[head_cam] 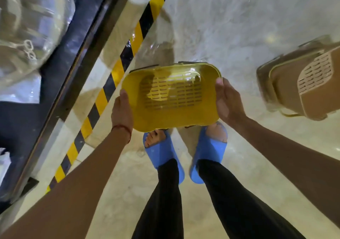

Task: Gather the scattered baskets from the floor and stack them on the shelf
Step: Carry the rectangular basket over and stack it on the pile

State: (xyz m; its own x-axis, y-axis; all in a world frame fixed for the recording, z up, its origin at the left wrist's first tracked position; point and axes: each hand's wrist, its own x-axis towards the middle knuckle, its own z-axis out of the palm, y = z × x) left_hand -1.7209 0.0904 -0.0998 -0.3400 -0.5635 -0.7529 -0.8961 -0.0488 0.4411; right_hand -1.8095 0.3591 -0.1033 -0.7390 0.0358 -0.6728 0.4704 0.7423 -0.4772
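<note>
A yellow plastic basket point(171, 95) with a slotted bottom hangs above my feet, its open side facing up at me. My left hand point(122, 110) grips its left rim, thumb over the edge. My right hand point(227, 100) grips the right rim the same way. A brown basket point(301, 86) with a pale slotted panel lies tipped on the floor at the right, apart from both hands.
A dark shelf frame point(60, 84) runs diagonally on the left, with clear plastic-wrapped goods point(27, 36) behind it. A yellow-and-black hazard stripe point(103, 99) marks the floor beside it. My feet in blue slides point(207, 156) stand on pale concrete floor point(239, 18).
</note>
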